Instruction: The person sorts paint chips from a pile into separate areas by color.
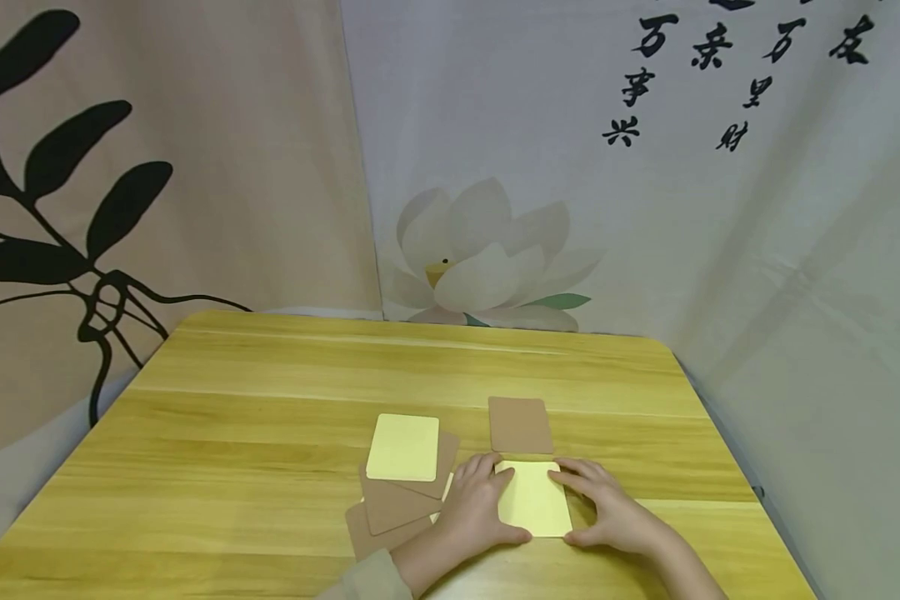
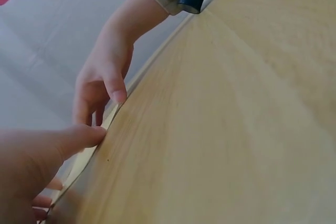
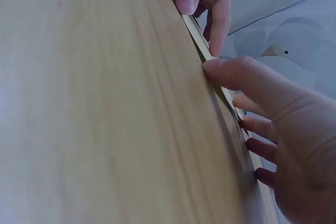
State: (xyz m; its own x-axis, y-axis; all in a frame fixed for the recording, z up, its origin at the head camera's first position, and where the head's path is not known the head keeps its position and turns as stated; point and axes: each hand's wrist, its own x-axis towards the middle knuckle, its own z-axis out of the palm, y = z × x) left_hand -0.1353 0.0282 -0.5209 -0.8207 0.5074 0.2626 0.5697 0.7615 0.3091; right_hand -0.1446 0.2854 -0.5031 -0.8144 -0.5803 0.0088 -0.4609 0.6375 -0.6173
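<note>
A pale yellow card (image 1: 534,498) with rounded corners lies between my two hands on the wooden table. My left hand (image 1: 480,504) holds its left side, thumb at the near corner and fingers toward the far one. At the right side, my right hand (image 1: 607,508) grips it the same way. From the left wrist the card (image 2: 79,165) appears nearly edge-on, low over the table. Just beyond it lies a brown card (image 1: 521,425). Left of my left hand, brown cards (image 1: 399,507) overlap in a loose pile, topped by another yellow card (image 1: 402,447).
The wooden table (image 1: 270,433) has its back edge against a printed cloth (image 1: 495,100) with a lotus and black characters. A second cloth (image 1: 255,167) with dark leaves hangs at the left. My left forearm passes near the pile's front.
</note>
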